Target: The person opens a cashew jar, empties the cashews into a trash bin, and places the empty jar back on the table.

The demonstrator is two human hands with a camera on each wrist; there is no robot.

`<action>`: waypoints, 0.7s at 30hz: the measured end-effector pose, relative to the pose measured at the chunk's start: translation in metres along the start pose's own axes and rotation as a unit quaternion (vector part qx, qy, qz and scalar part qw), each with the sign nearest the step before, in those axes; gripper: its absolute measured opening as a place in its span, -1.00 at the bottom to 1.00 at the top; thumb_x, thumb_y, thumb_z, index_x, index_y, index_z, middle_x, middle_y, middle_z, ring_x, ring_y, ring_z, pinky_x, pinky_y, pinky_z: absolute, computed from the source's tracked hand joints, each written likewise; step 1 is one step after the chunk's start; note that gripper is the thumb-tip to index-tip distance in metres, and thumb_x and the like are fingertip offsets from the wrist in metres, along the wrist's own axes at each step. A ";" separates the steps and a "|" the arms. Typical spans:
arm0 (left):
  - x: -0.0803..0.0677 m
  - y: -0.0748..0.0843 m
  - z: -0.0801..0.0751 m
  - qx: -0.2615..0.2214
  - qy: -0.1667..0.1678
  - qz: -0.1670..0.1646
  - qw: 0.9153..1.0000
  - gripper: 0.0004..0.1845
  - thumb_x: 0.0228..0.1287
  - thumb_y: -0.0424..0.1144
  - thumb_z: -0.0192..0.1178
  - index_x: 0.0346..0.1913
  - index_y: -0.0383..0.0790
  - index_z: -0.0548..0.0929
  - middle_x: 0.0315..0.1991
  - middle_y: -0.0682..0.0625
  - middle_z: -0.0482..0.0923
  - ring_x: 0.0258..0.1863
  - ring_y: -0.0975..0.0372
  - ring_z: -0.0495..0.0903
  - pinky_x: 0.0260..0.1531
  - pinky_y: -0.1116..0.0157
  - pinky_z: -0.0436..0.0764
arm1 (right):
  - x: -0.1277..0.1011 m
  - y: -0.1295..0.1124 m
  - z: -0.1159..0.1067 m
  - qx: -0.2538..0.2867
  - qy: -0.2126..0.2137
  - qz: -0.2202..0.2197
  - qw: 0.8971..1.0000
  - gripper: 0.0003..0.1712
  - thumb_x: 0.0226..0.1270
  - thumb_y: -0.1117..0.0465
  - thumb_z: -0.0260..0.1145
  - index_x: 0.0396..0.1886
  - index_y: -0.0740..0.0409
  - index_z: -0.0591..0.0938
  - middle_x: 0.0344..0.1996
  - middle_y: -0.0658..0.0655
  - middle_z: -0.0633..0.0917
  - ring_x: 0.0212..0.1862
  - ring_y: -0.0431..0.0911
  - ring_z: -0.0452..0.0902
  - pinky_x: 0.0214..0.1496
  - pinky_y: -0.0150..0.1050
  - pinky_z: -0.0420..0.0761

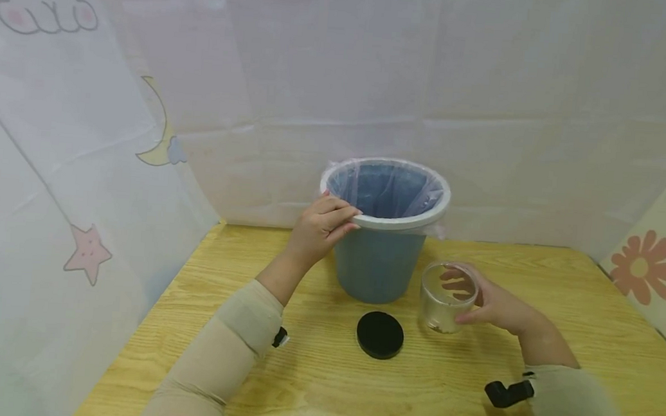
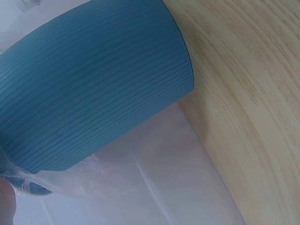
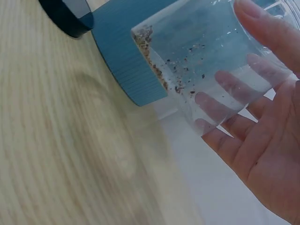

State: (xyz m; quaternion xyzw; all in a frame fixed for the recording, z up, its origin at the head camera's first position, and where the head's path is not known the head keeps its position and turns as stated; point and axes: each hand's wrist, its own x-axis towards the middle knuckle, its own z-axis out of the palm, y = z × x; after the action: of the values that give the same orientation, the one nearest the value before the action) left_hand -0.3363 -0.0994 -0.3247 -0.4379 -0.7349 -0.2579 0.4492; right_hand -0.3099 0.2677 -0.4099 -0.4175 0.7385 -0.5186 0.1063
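My left hand (image 1: 321, 228) grips the near left rim of a blue trash can (image 1: 377, 262), fingers over the white rim and thumb below it. A thin clear bag lines the can and folds over the rim. My right hand (image 1: 491, 303) holds a clear jar (image 1: 440, 311) from its right side, thumb near and fingers round the far side. In the right wrist view, brown crumbs (image 3: 151, 58) lie along the jar's bottom, with specks on its wall. The jar's mouth is uncovered. A round black lid (image 1: 380, 335) lies flat on the table in front of the can.
The wooden table (image 1: 297, 386) carries the can near its back edge. Behind hangs a pale cloth backdrop (image 1: 331, 72), with printed side panels left and right. A black wrist camera mount (image 1: 508, 394) sticks out from the right sleeve.
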 end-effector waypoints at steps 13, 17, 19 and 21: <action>0.001 0.001 -0.001 -0.003 -0.003 -0.001 1.000 -0.74 0.04 -0.21 0.33 -0.17 -0.21 0.70 -0.26 0.01 0.62 -0.22 0.24 0.54 0.10 0.21 0.38 | -0.003 0.011 0.007 0.033 -0.011 0.001 0.999 0.05 -0.04 0.55 0.35 0.38 0.29 -0.04 0.17 0.56 0.15 0.23 -0.07 0.26 0.15 -0.22 0.40; 0.001 0.001 0.000 -0.006 -0.003 -0.001 1.000 -0.74 0.04 -0.21 0.33 -0.17 -0.21 0.70 -0.26 0.01 0.62 -0.22 0.24 0.54 0.10 0.22 0.38 | -0.004 0.014 0.009 0.040 -0.015 0.010 0.999 0.04 -0.04 0.55 0.34 0.39 0.28 -0.04 0.19 0.55 0.14 0.26 0.01 0.23 0.16 -0.27 0.37; 0.001 0.001 0.000 -0.008 -0.003 -0.002 1.000 -0.74 0.04 -0.21 0.32 -0.16 -0.21 0.70 -0.26 0.01 0.62 -0.22 0.24 0.54 0.10 0.23 0.38 | -0.005 0.015 0.010 0.044 -0.019 0.016 0.999 0.05 -0.03 0.55 0.34 0.39 0.26 -0.04 0.21 0.54 0.13 0.27 0.13 0.18 0.18 -0.26 0.36; 0.001 0.001 0.000 -0.009 -0.004 -0.001 1.000 -0.74 0.04 -0.22 0.32 -0.16 -0.21 0.70 -0.26 0.01 0.62 -0.22 0.24 0.54 0.11 0.19 0.38 | -0.005 0.016 0.012 0.049 -0.022 0.020 0.998 0.05 -0.04 0.55 0.35 0.39 0.25 -0.05 0.21 0.55 0.12 0.26 0.25 0.13 0.18 -0.24 0.36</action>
State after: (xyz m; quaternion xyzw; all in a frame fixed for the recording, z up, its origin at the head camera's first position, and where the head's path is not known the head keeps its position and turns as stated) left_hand -0.3358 -0.0989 -0.3241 -0.4416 -0.7348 -0.2633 0.4424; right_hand -0.3083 0.2650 -0.4303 -0.4078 0.7181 -0.5426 0.1533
